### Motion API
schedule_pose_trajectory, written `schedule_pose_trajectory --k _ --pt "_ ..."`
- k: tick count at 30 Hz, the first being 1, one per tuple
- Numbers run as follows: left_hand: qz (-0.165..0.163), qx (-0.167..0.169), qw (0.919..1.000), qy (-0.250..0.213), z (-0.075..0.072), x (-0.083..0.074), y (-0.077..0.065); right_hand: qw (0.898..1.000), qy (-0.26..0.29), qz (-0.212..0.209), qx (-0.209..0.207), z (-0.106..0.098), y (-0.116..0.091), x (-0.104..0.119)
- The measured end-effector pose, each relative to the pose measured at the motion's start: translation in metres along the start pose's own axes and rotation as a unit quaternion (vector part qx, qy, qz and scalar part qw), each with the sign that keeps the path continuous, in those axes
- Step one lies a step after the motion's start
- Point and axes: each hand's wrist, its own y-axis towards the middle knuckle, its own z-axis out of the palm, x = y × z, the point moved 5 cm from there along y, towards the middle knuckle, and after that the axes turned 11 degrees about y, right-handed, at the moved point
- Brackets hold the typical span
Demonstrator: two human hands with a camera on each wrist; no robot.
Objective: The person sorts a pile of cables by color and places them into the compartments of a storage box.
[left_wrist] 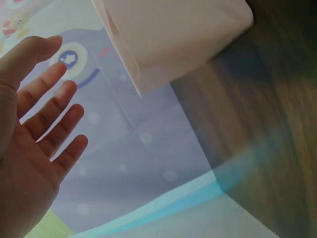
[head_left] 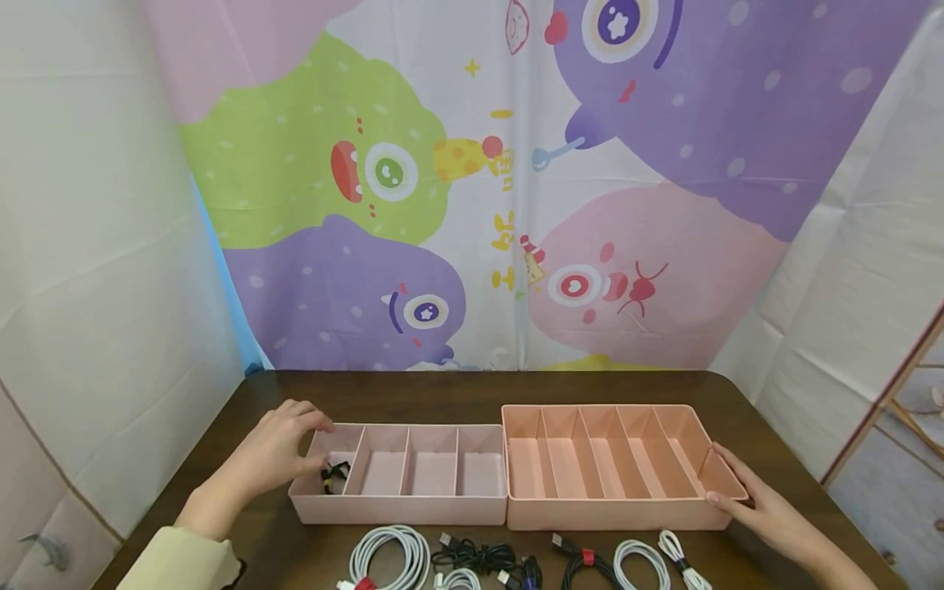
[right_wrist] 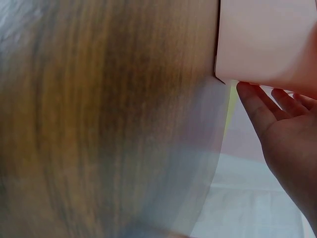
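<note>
A pale pink divided storage box (head_left: 401, 510) and a peach divided storage box (head_left: 615, 515) stand end to end on the table. My left hand (head_left: 276, 447) is over the left end of the pale pink box, fingers loosely bent and apart. In the left wrist view the hand (left_wrist: 37, 134) holds nothing. Below its thumb, a black cable (head_left: 338, 473) with a yellow tie lies in the leftmost compartment. My right hand (head_left: 767, 504) grips the right end of the peach box, thumb at the front corner. The right wrist view shows fingers (right_wrist: 255, 106) against its outside.
Along the table's front lie a large white cable coil (head_left: 391, 553), black cables (head_left: 479, 557), a black cable with a red tie (head_left: 587, 559), a white coil (head_left: 642, 561) and a white bundle (head_left: 682, 560). Behind the wooden table (head_left: 413, 397) hangs a cartoon-print curtain (head_left: 479, 328).
</note>
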Motion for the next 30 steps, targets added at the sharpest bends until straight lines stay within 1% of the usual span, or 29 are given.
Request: schedule_pose_trajectory --k 3,7,14,19,25,30 --pt "-0.012 -0.011 0.9998 -0.014 -0.002 -0.005 -0.001 1.0 0.006 -0.005 -0.001 0.001 0.0 0.001" --pt "-0.025 -0.037 0.9985 -0.031 -0.007 -0.014 -0.002 1.0 0.01 -0.008 -0.002 0.002 0.001 0.001" --pt "-0.039 -0.067 0.9962 -0.039 -0.014 -0.028 -0.002 1.0 0.015 -0.009 -0.003 0.002 0.001 0.001" --pt "-0.052 -0.097 0.9926 -0.052 -0.017 -0.037 -0.003 1.0 0.014 -0.013 -0.004 0.002 0.0 0.001" --pt "-0.049 -0.137 0.9883 -0.046 -0.019 -0.051 -0.005 1.0 0.011 -0.009 -0.001 0.001 0.0 0.002" --pt "-0.044 -0.153 0.9862 -0.046 -0.02 -0.062 -0.008 1.0 0.009 -0.002 0.002 0.001 -0.001 0.0"
